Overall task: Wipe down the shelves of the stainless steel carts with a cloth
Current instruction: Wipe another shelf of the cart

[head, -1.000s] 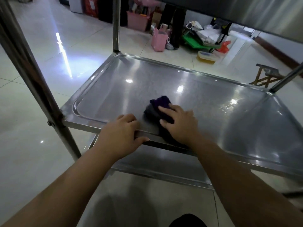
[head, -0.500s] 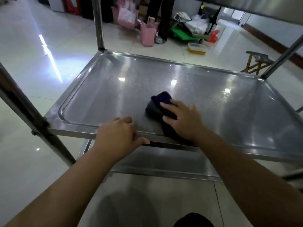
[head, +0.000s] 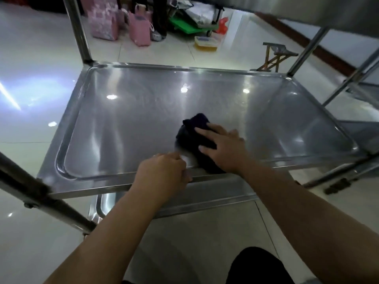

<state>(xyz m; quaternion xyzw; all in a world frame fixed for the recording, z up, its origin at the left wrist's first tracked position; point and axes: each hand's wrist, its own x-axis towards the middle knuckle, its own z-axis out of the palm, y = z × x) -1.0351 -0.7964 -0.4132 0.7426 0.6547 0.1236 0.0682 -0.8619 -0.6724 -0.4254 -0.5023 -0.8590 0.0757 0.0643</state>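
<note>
The middle shelf (head: pixel 127 124) of a stainless steel cart fills the view, a shiny tray with a raised rim. A dark purple cloth (head: pixel 192 132) lies bunched on it near the front edge. My right hand (head: pixel 223 148) presses flat on the cloth with fingers spread. My left hand (head: pixel 164 175) grips the shelf's front rim, fingers curled over the edge and thumb under it. A lower shelf (head: pixel 205 201) shows beneath the front rim.
Steel uprights stand at the back left (head: pixel 79 29) and near left (head: pixel 41 199). A second cart's frame (head: pixel 348 78) is at the right. On the tiled floor behind are pink bags (head: pixel 139 27), a green trolley (head: pixel 184 25), a yellow tub (head: pixel 205 44) and a folding stool (head: pixel 274 56).
My view has shifted left and closer over the shelf. My right hand and the cloth have slid slightly to the right along the front part of the shelf. My left hand keeps its grip on the rim.
</note>
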